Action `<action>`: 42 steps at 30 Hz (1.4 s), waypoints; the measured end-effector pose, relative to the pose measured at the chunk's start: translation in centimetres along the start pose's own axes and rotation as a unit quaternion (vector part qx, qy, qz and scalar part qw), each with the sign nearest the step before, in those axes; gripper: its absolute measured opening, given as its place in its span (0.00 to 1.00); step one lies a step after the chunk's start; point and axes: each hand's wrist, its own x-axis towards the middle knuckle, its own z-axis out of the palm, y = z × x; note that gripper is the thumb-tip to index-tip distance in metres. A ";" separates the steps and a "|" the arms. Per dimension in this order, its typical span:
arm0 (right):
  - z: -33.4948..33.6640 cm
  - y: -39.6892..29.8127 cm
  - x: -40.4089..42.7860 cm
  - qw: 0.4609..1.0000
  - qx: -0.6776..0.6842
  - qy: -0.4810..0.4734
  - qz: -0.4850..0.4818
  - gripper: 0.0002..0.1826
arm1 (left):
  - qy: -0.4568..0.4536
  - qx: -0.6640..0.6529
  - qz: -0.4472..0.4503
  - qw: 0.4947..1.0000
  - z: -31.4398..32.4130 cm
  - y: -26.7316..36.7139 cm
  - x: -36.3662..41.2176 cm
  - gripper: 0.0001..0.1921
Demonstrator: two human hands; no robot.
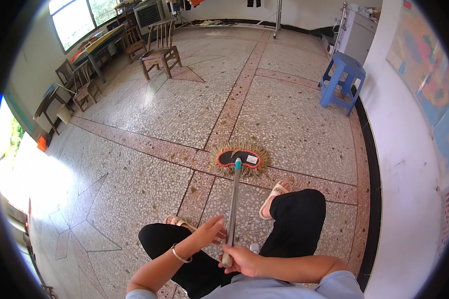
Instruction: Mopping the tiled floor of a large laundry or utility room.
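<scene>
A flat mop with a beige string fringe (260, 171) and a dark, red-edged top plate (228, 158) lies on the terrazzo floor ahead of me. A small white label is on the plate. From a teal joint (238, 163), its metal handle (233, 203) runs back towards my body. My right hand (244, 260) is wrapped around the handle's near end. My left hand (210, 230), with a bangle on its wrist, is beside the handle a little higher up. Its fingers are extended and apart, not closed around the pole.
My sandalled feet flank the handle. A blue plastic stool (342, 78) stands by the right wall, near a cabinet (355, 37). Wooden chairs (161, 54) and a table (97, 44) are at the far left. A metal rack post (278, 18) stands at the back.
</scene>
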 end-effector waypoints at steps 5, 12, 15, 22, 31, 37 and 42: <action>1.8 -0.8 -1.2 0.911 -0.353 -0.198 0.074 0.24 | -0.041 -0.258 -0.094 0.961 1.3 -2.8 -5.3 0.16; 0.1 -2.5 1.1 0.494 -0.744 -0.433 -0.122 0.17 | 0.038 -0.328 -0.080 0.940 3.6 -2.3 -11.0 0.17; -1.8 -3.7 2.5 0.473 -0.797 -0.357 -0.117 0.15 | 0.035 -0.385 -0.067 0.920 3.7 -0.4 -10.0 0.21; -3.2 -2.9 6.5 0.296 -0.934 -0.166 -0.108 0.15 | -0.009 -0.298 -0.083 0.951 1.3 2.4 -0.4 0.23; -4.5 -7.1 6.8 0.384 -0.906 -0.156 -0.086 0.16 | 0.059 -0.223 -0.032 0.972 2.9 9.5 16.2 0.22; -4.9 -5.2 9.9 0.368 -0.922 -0.100 -0.062 0.19 | 0.063 -0.153 -0.059 0.984 4.4 7.3 15.9 0.24; -4.2 -4.0 11.1 0.325 -0.938 -0.123 0.016 0.19 | 0.051 -0.119 -0.101 0.986 3.4 3.7 7.8 0.30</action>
